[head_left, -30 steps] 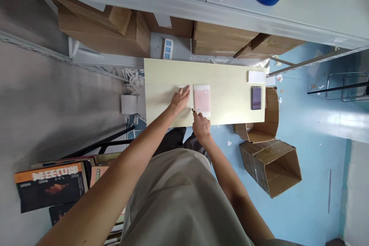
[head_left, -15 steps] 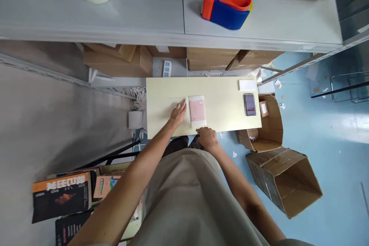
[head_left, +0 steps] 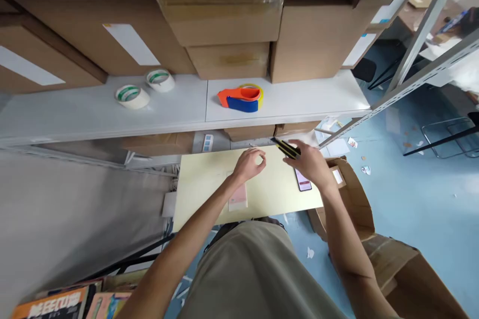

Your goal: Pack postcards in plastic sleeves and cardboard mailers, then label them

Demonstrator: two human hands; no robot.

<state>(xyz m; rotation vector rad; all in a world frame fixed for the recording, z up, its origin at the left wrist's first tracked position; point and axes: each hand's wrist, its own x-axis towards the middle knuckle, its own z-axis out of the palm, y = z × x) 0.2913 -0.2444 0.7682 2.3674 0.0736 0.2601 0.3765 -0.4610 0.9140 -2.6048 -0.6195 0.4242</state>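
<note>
My right hand is raised over the right part of the pale yellow table, wrapped round a black-and-yellow utility knife whose tip points up and left. My left hand hovers over the middle of the tabletop, thumb and finger curled together into a ring, and nothing shows in it. Below its wrist lies a flat pink booklet-like item, partly covered by my forearm. A phone with a lit screen rests beneath my right hand.
A grey shelf crosses behind the table, with tape rolls, an orange-and-blue tape dispenser and cardboard boxes. Open cartons stand on the floor at the right. Books are at the lower left.
My view has tilted up towards the shelf. My left hand has lifted off the table beside the pink item and curled. My right hand has risen from the near edge with the utility knife.
</note>
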